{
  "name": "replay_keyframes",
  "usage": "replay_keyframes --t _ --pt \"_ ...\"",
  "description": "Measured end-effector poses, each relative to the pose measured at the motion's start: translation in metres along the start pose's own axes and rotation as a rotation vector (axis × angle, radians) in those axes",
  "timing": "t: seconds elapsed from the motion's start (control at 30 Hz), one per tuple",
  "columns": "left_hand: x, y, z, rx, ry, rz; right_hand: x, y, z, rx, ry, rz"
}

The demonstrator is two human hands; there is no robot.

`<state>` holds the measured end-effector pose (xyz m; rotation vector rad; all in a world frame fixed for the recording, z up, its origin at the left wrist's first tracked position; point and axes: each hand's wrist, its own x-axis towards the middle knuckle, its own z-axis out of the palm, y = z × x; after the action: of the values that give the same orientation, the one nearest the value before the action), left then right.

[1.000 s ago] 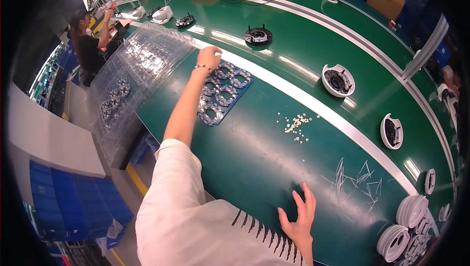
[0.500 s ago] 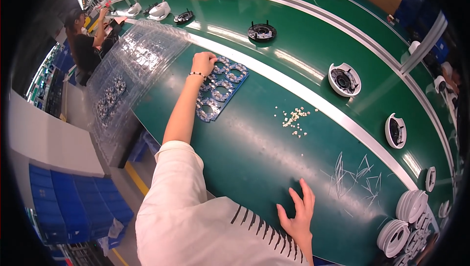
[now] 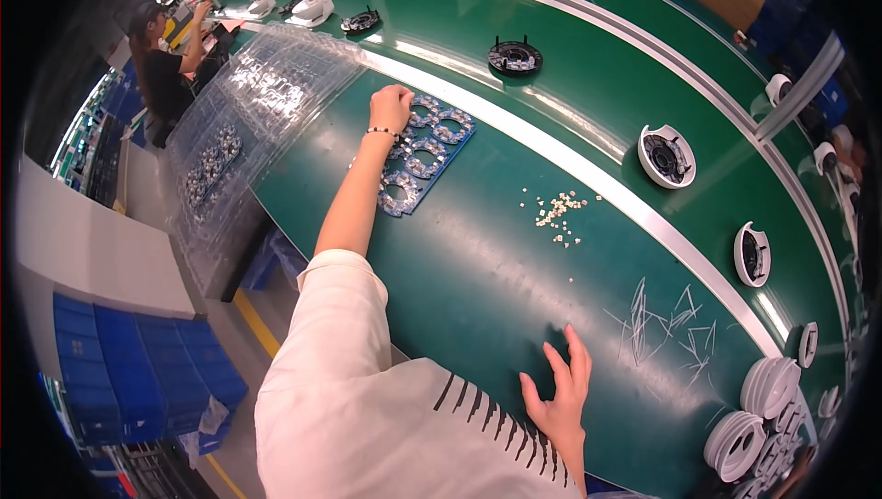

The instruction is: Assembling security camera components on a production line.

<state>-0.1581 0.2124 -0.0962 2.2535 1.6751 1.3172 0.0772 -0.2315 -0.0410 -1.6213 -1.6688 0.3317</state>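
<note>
Circuit boards point(image 3: 439, 142), blue and ring-shaped, lay joined in a panel toward the left end of the green tabletop point(image 3: 478, 269), close to its far edge. The left hand point(image 3: 390, 108), a beaded bracelet point(image 3: 382, 131) at its wrist, was at the panel's far left part, its fingers drawn together; whether they pinched anything could not be told, as the hand hid their tips. The right hand point(image 3: 560, 398) was near the tabletop's near edge, fingers spread and well apart from the boards. Small cream pieces point(image 3: 556, 211) lay scattered between the panel and some thin white strips point(image 3: 637, 338), which lay toward the right end. White round parts point(image 3: 770, 387) stood stacked at the right end. Clear plastic trays point(image 3: 285, 76) adjoined the left end. Beyond the far edge, a green conveyor point(image 3: 588, 113) carried a black round part point(image 3: 515, 57) and a white housing point(image 3: 682, 179).
</note>
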Motion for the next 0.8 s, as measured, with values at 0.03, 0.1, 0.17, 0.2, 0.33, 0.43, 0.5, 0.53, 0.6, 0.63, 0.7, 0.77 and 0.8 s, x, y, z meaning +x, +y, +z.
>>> replay_keyframes --t 0.03,0.1,0.17,0.2,0.33,0.43,0.5,0.53,0.6,0.63,0.7,0.77,0.8 --pt "-0.001 0.005 -0.002 0.000 -0.033 -0.035 0.001 0.000 0.000 -0.003 -0.004 0.001" --pt "-0.006 0.008 -0.005 0.061 -0.022 -0.017 0.002 -0.001 0.000 -0.011 -0.004 0.007" --pt "-0.012 0.016 -0.016 0.163 -0.015 -0.102 0.001 -0.002 0.000 -0.008 -0.011 0.019" --pt "-0.013 0.011 -0.013 0.185 0.023 -0.107 0.001 -0.001 0.000 -0.010 -0.012 0.020" --pt "-0.013 0.022 -0.013 0.224 0.022 -0.175 0.002 -0.001 0.001 -0.011 -0.017 0.022" --pt "-0.013 0.027 -0.016 0.238 0.025 -0.184 0.004 -0.001 0.002 -0.012 -0.021 0.025" --pt "-0.012 0.026 -0.015 0.233 0.082 -0.178 0.005 -0.002 0.002 -0.008 -0.023 0.029" --pt "-0.011 0.025 -0.015 0.227 0.143 -0.170 0.005 -0.001 0.002 -0.009 -0.023 0.027" --pt "-0.008 0.025 -0.016 0.183 0.192 -0.179 0.005 -0.003 0.002 -0.007 -0.023 0.023" --pt "-0.008 0.026 -0.015 0.135 0.242 -0.188 0.005 -0.003 0.002 -0.008 -0.023 0.021" --pt "-0.006 0.026 -0.022 0.037 0.249 -0.180 0.005 -0.004 0.001 -0.008 -0.024 0.016" --pt "-0.005 0.048 -0.031 -0.251 0.246 -0.121 0.006 -0.005 0.000 -0.013 -0.023 0.029" --pt "-0.009 0.069 -0.034 -0.324 0.179 -0.060 0.006 -0.003 0.000 -0.016 -0.022 0.030"
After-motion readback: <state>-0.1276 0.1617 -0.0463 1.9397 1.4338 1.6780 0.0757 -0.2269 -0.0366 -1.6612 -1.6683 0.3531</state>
